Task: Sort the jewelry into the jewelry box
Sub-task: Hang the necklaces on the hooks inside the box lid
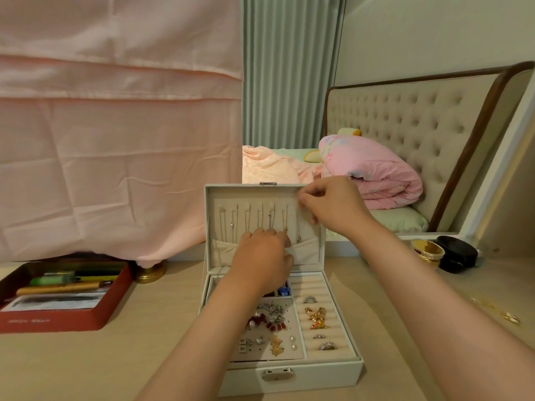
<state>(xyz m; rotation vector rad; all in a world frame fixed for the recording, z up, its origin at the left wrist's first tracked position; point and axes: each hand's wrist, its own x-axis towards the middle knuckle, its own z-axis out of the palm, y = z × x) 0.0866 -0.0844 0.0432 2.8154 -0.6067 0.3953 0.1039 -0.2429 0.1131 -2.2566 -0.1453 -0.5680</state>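
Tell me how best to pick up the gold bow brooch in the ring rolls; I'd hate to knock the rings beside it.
Pinch the gold bow brooch at its narrow centre knot, coming straight down from above. Its loops spread sideways across the ring rolls, so the middle probably offers the firmest pinch, and a top approach keeps fingers off the rings.

a big pink cloth (pixel 115 140) hangs on the left. next to it is a long green curtain (pixel 286 70). the wall (pixel 434 33) is pale. a bed (pixel 396 218) stands on the right with a soft bumpy headboard (pixel 405 123). a rolled pink blanket (pixel 373 172) lies on it. the table (pixel 115 357) is light wood.
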